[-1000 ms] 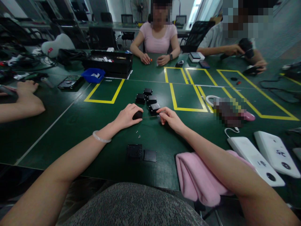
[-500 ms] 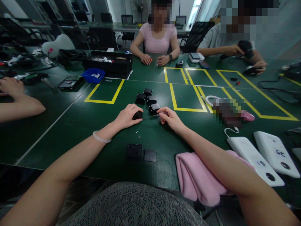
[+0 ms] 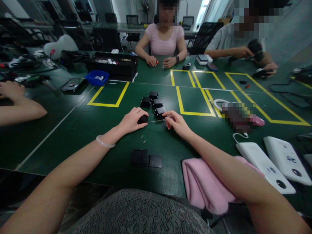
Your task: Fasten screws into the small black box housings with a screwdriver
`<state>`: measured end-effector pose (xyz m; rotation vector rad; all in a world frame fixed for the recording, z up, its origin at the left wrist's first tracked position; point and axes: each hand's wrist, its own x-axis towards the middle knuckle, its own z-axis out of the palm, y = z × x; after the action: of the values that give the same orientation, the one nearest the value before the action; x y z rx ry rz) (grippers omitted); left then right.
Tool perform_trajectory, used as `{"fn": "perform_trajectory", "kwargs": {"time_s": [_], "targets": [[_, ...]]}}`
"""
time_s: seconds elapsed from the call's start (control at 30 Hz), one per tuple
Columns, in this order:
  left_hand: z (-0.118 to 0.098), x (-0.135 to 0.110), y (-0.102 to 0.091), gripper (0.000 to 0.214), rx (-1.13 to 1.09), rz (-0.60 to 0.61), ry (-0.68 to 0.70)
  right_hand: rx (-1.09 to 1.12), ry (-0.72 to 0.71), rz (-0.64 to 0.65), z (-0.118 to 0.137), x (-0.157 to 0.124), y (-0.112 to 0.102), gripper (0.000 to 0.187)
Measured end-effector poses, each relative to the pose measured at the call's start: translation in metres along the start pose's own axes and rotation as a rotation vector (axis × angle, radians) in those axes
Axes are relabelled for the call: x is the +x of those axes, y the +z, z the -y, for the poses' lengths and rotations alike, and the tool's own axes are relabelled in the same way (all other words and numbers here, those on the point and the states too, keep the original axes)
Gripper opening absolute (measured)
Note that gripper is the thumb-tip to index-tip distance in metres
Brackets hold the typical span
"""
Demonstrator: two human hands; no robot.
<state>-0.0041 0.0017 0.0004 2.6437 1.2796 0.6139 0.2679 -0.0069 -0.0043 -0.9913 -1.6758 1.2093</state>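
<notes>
My left hand [image 3: 133,120] is wrapped round a small black box [image 3: 142,119] and presses it on the green table [image 3: 80,126]. My right hand [image 3: 175,123] pinches a thin screwdriver [image 3: 157,121] whose tip points left at that box. Several more small black boxes [image 3: 153,102] stand just behind my hands. Two tiny screws [image 3: 143,139] lie loose in front of the held box. Nearer me lie an opened black box [image 3: 139,157] and its flat lid [image 3: 155,161].
A pink cloth [image 3: 204,185] lies under my right forearm. Two white devices [image 3: 273,165] lie at the right. A blue bin [image 3: 97,77] and a black crate [image 3: 114,65] stand at the back left. Two people sit across the table; another person's arm [image 3: 19,107] rests at the left.
My hands have hardly moved. The arm of the person at the left drew back and shifted its hand further left.
</notes>
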Motion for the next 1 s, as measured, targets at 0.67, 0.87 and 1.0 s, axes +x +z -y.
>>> {"fn": "perform_trajectory", "kwargs": {"time_s": [0.67, 0.87, 1.0], "targets": [[0.0008, 0.0, -0.0002, 0.032, 0.007, 0.005, 0.006, 0.035, 0.028, 0.03, -0.0054, 0.0019, 0.0005, 0.032], [0.0012, 0.0, 0.0006, 0.032, 0.022, -0.002, 0.01, 0.004, -0.008, 0.018, -0.0042, 0.0013, -0.0014, 0.024], [0.0016, 0.0, 0.0015, 0.031, 0.026, -0.009, 0.018, 0.036, 0.005, 0.026, -0.0064, 0.0018, -0.0011, 0.028]]}}
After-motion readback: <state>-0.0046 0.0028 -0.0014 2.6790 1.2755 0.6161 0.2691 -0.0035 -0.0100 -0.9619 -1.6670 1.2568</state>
